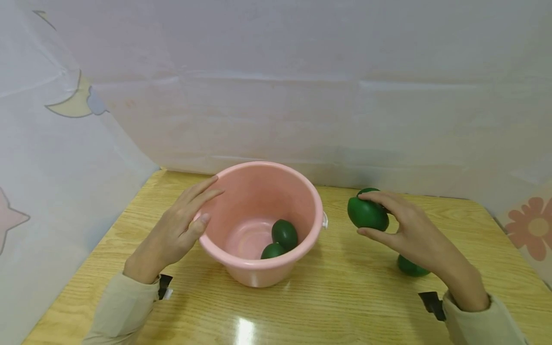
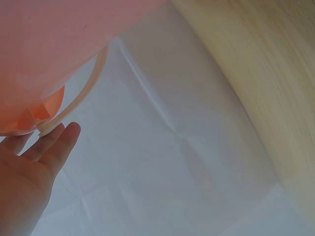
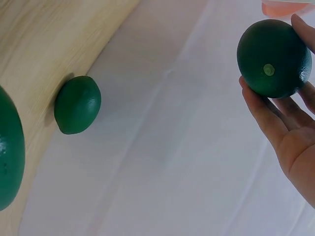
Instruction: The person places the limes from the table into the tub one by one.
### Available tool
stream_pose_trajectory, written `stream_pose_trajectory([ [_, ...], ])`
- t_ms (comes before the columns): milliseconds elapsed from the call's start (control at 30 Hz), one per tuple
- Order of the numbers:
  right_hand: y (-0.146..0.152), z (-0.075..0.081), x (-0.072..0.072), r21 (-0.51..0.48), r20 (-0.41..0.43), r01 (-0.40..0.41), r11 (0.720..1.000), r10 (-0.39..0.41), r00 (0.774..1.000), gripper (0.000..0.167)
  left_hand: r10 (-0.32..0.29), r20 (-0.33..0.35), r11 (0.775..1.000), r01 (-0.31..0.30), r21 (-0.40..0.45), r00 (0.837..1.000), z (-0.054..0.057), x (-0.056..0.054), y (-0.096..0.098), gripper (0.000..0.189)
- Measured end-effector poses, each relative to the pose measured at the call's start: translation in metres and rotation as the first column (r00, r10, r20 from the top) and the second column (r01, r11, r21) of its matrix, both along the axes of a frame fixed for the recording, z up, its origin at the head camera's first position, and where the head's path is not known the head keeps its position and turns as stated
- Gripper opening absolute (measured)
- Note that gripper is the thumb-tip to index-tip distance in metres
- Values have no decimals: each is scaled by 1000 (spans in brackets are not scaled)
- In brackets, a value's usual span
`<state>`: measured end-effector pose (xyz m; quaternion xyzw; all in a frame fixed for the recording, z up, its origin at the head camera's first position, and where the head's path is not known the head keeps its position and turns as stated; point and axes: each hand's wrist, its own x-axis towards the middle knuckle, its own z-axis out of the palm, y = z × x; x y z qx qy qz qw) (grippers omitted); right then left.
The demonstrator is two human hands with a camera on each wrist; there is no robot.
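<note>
A pink bucket (image 1: 254, 273) stands upright on the table. My left hand (image 1: 172, 235) is at its left rim, with fairly straight fingers and thumb touching or just over the edge. In the left wrist view, the fingers (image 2: 59, 147) lie beside the rim and the bucket's pale handle (image 2: 88, 88). My right hand (image 1: 409, 230) holds a dark green lime (image 1: 366, 214) between thumb and fingers, raised above the table right of the bucket. Inside the bucket, two similar limes (image 1: 284, 234) lie against each other at the lower right.
Behind the held lime another lime (image 1: 368, 190) partly shows. A further lime (image 1: 411, 267) lies under my right wrist, half hidden. The wooden table (image 1: 345, 306) ends at a pale cloth backdrop (image 1: 276, 105). A white handle joint (image 1: 325, 220) sticks out from the bucket's right side.
</note>
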<state>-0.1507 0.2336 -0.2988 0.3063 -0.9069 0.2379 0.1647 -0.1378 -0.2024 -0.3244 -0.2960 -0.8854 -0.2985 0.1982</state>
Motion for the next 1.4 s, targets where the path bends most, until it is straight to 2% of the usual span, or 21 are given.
stream_pose_trajectory([
  [400,-9,10,2,-11,-2,-37,999,37,999,72,-1,1,1000,1,5,1000,0,0,1,49],
  [667,-14,18,2,1,-42,-60,998,60,997,73,1,-4,1000,-1,5,1000,0,-1,1,49],
  [1133,-26,30,5,-24,-64,-80,997,78,995,74,6,18,1000,-6,-4,1000,0,-1,2,50],
  [1400,-34,38,5,-28,-59,-100,995,98,993,74,2,-3,1000,-2,-2,1000,-1,-1,2,49],
])
